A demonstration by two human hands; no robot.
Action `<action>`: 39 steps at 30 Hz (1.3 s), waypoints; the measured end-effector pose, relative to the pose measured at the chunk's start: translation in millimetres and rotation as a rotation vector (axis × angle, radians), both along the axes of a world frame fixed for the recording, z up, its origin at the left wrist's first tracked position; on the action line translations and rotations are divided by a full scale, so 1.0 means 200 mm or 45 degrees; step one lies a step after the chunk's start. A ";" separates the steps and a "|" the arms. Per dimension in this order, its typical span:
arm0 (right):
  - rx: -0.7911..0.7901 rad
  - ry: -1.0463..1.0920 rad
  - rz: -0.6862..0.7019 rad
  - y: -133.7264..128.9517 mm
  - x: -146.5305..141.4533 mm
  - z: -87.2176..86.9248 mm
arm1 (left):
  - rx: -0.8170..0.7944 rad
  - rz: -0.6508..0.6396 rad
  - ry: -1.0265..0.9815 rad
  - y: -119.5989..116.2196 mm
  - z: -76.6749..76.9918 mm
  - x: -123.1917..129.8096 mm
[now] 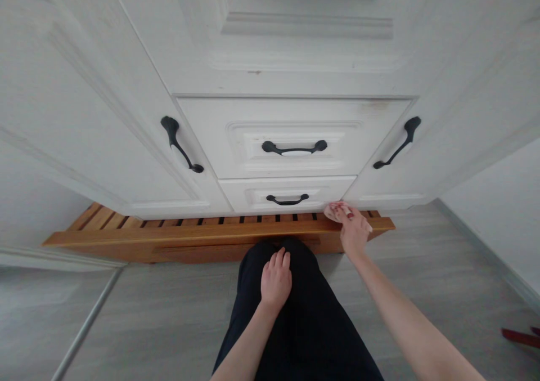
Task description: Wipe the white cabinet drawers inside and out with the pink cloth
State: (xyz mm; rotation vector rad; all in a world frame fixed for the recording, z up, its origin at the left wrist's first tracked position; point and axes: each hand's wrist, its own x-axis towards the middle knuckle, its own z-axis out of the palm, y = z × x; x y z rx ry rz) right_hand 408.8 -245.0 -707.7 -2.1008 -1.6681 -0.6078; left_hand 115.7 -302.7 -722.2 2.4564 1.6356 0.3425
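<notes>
My right hand [355, 232] presses a crumpled pink and white cloth [334, 210] against the right end of a slatted wooden bench [177, 236]. The cloth lies at the lower edge of a white cabinet [248, 108], just under the right corner of its bottom drawer [253, 196]. Resting on the dark trousers [304, 308] at the knee is my left hand [276, 279], its fingers laid out flat and holding nothing. Part of the cloth is hidden under the right hand's fingers.
Black handles stick out from the cabinet: a middle drawer handle [294, 149], a left door handle [180, 144] and a right door handle [397, 143]. Grey floor [169, 325] surrounds the bench. A white wall [506, 212] rises at right, near a red object [521, 337].
</notes>
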 end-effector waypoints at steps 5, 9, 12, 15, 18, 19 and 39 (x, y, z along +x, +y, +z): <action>0.467 0.356 -0.152 -0.08 0.04 0.20 | 0.001 -0.007 0.002 0.00 -0.01 0.01; 0.679 0.355 0.090 0.07 -0.13 0.44 | -0.002 -0.041 0.023 0.01 -0.01 0.03; 0.600 0.253 0.281 0.24 -0.21 0.47 | 0.000 -0.042 0.034 0.01 -0.01 0.03; 0.442 0.113 0.294 0.32 -0.22 0.32 | -0.004 -0.028 0.021 0.00 -0.01 0.02; 0.297 0.033 0.314 0.27 -0.21 0.12 | -0.008 -0.017 0.000 0.00 0.00 0.01; 0.234 0.019 0.335 0.24 -0.21 0.07 | -0.010 -0.017 -0.002 0.00 0.00 0.01; -0.002 0.005 0.854 0.24 -1.00 0.10 | 0.013 0.440 0.000 -0.12 0.05 -0.19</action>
